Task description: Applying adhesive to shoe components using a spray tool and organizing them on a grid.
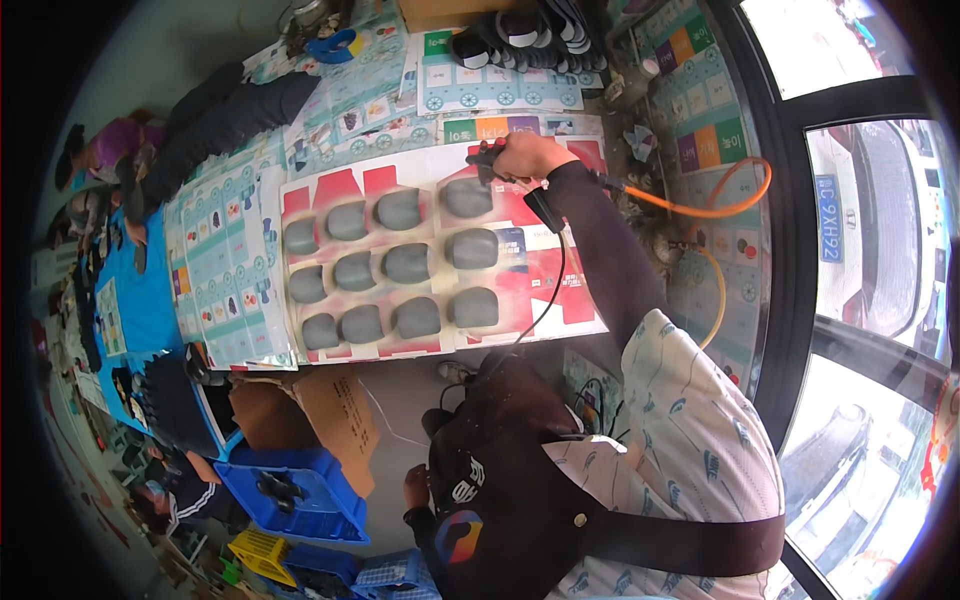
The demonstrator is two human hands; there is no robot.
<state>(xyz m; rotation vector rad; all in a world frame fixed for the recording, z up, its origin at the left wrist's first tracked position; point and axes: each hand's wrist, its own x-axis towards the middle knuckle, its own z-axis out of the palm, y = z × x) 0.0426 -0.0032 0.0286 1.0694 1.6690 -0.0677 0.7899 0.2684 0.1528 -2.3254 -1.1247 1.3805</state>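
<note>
My right hand (535, 157) is wrapped round a small black spray gun (486, 160) at the far edge of the table. An orange hose (690, 207) runs off to the right behind the wrist. Just below the gun's tip lies a rounded grey piece (467, 198), the far right one of several set out in rows. The pieces lie flat on a red and white cardboard sheet (545, 290), with grey-brown haze on the card around them. My left hand (416, 487) hangs low beside my dark apron (510, 510), away from the table; its fingers are too small to make out.
A stack of dark curved pieces (530, 40) lies at the back. Dark cloth (230, 110) covers the back left. Below the table's edge stand a cardboard box (330, 420) and a blue crate (300, 500). Other people (185, 490) sit at the left. Windows (870, 220) line the right.
</note>
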